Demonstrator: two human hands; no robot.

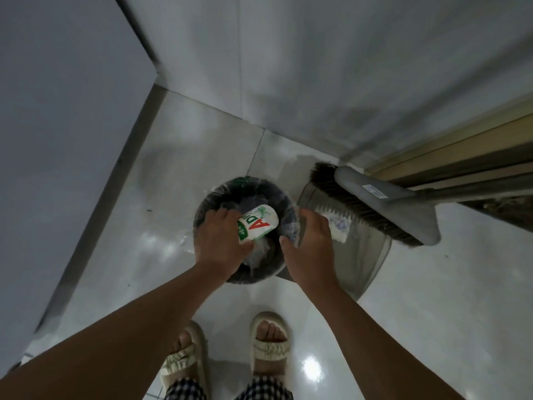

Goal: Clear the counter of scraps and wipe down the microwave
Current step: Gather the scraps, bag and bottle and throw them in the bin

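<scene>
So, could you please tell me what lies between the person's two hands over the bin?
In the head view, the white carton, gripped by the left hand, and the bin's dark open mouth lie between it and the right hand.

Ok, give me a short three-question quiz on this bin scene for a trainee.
1. True or false: the left hand grips the white carton over the bin.
2. What leans over the dustpan: A mop, B broom, C rake?
3. Fill in: the right hand holds ____.

Key: 1 true; 2 B; 3 nothing.
</scene>
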